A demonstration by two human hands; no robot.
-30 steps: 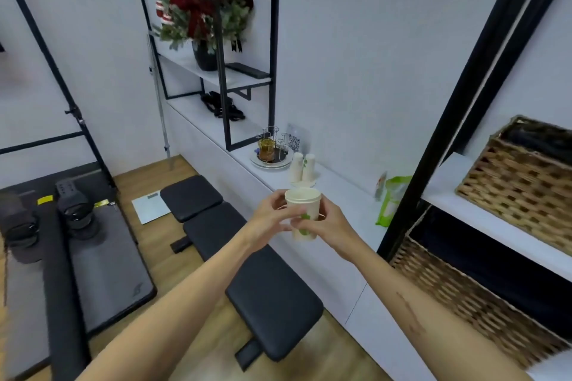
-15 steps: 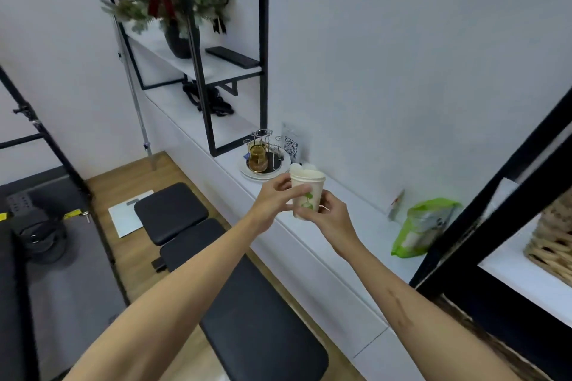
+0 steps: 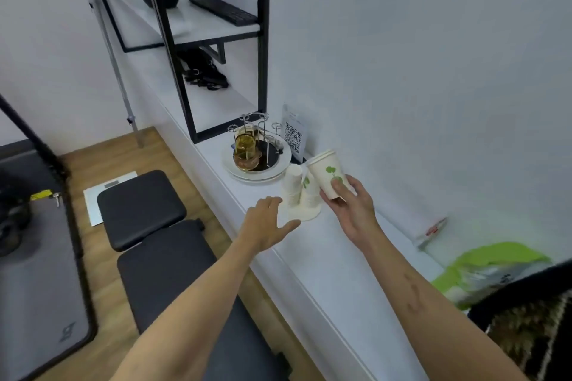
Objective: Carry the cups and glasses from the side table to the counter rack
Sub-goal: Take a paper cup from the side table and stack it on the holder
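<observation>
My right hand (image 3: 351, 209) grips a white paper cup (image 3: 326, 172) with a green leaf print, tilted with its mouth up and to the left. Just left of it two stacks of upturned paper cups (image 3: 298, 192) stand on the white counter (image 3: 325, 260). My left hand (image 3: 267, 223) hovers open with fingers spread, close to the base of the stacks. Behind them a wire cup rack (image 3: 255, 136) rises from a round white plate (image 3: 263, 175) and holds an amber glass (image 3: 245, 148).
A QR-code card (image 3: 293, 134) leans on the wall behind the rack. A black metal shelf frame (image 3: 263, 56) stands on the counter farther back. A green bag (image 3: 483, 272) lies at right. A black padded bench (image 3: 161, 244) sits below the counter edge.
My left hand has let go of the cup and dropped toward the counter. My right hand alone carries the cup, now tilted. The view has moved closer to the rack.
</observation>
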